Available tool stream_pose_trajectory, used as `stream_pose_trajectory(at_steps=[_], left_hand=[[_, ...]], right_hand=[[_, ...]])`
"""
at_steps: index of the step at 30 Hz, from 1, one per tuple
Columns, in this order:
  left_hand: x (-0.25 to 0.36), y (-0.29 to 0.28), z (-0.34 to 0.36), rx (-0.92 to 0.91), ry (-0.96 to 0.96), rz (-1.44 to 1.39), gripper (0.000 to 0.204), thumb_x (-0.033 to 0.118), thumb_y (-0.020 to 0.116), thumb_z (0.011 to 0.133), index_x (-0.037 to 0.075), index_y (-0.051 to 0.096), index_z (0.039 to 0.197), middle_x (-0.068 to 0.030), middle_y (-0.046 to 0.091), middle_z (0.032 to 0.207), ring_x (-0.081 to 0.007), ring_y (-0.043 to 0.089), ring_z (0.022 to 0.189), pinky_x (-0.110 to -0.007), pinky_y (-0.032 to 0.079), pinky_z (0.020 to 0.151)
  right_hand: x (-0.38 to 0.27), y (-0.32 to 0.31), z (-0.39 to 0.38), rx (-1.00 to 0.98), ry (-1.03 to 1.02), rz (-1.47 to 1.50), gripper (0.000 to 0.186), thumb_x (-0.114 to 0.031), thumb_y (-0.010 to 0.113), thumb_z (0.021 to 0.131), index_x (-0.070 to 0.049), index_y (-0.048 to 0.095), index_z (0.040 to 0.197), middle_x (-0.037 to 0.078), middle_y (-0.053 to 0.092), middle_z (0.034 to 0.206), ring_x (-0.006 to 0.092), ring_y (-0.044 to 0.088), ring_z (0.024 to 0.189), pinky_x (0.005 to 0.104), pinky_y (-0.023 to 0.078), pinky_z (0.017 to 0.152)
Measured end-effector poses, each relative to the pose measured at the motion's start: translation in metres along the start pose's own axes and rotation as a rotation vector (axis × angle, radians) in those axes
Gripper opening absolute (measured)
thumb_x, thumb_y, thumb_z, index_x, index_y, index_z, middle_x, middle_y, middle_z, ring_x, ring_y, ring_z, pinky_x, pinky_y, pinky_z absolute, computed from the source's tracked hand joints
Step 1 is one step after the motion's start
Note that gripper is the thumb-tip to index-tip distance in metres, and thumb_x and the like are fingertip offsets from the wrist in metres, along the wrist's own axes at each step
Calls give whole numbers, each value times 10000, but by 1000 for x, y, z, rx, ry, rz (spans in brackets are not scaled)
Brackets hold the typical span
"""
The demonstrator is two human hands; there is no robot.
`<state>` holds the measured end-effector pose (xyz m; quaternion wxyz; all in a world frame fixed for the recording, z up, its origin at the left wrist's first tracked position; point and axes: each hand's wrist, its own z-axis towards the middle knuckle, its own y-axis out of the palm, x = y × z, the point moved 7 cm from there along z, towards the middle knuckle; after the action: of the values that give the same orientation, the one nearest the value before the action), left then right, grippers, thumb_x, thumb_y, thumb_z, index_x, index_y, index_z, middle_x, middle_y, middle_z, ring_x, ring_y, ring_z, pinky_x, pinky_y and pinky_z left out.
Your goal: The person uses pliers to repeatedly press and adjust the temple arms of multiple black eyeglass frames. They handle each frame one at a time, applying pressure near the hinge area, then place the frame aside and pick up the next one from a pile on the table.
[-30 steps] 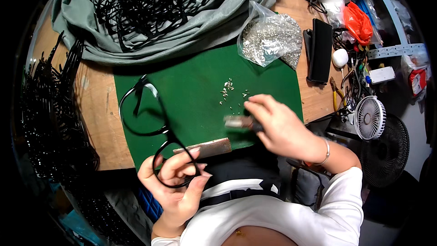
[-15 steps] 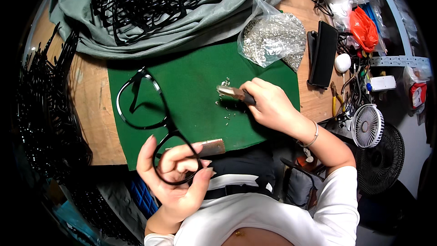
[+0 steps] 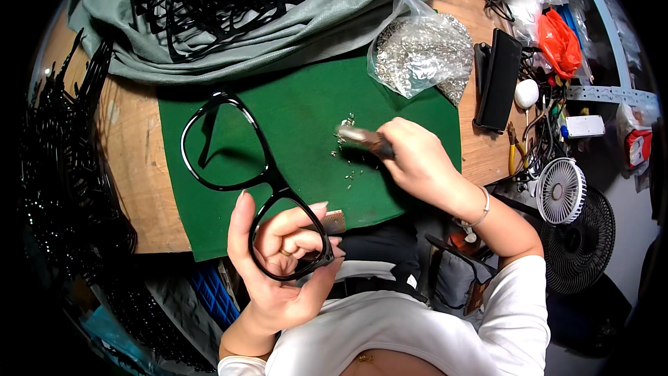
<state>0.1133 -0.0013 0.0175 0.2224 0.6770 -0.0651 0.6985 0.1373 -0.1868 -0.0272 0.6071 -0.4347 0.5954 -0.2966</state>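
Observation:
My left hand (image 3: 278, 292) grips the lower rim of a black eyeglass frame (image 3: 275, 179), which extends up over the green mat (image 3: 306, 101) with one temple folded. My right hand (image 3: 421, 160) is closed on a metal-tipped tool (image 3: 365, 138), blurred, with its tip over a scatter of tiny silver pieces (image 3: 349, 175). A textured metal plate (image 3: 332, 221) lies at the mat's front edge, partly hidden by my left fingers. Above the pieces, a clear bag of small silver parts (image 3: 410, 56) rests on the mat's back right.
Heaps of black frames (image 3: 76, 153) lie left and on grey cloth (image 3: 264, 52) behind. The wooden bench (image 3: 139, 181) holds a black case (image 3: 497, 80), red bag (image 3: 557, 42), cables, yellow-handled pliers (image 3: 513, 146) and white object (image 3: 525, 94). Fans (image 3: 560, 191) stand right.
The tool in my right hand has moved up and left over the silver pieces. My left hand and the frame have shifted slightly right and upward.

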Motion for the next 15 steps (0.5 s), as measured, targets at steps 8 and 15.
stream_pose_trajectory(at_steps=[8, 15], left_hand=[[-9, 27, 4, 116, 65, 254, 916, -131, 606, 671, 57, -7, 1326, -220, 416, 1206, -160, 536, 865, -243, 480, 746], [-3, 26, 3, 193, 86, 324, 887, -125, 603, 672, 65, 37, 1329, -178, 437, 1207, -144, 519, 878, -222, 474, 749]], right_hand=[[-54, -17, -33, 5, 194, 965, 119, -94, 597, 803, -1, 524, 814, 48, 528, 746, 92, 488, 676, 239, 412, 604], [-64, -4, -36, 72, 219, 1322, 106, -89, 556, 840, -2, 500, 863, 30, 522, 817, 78, 476, 737, 220, 401, 662]])
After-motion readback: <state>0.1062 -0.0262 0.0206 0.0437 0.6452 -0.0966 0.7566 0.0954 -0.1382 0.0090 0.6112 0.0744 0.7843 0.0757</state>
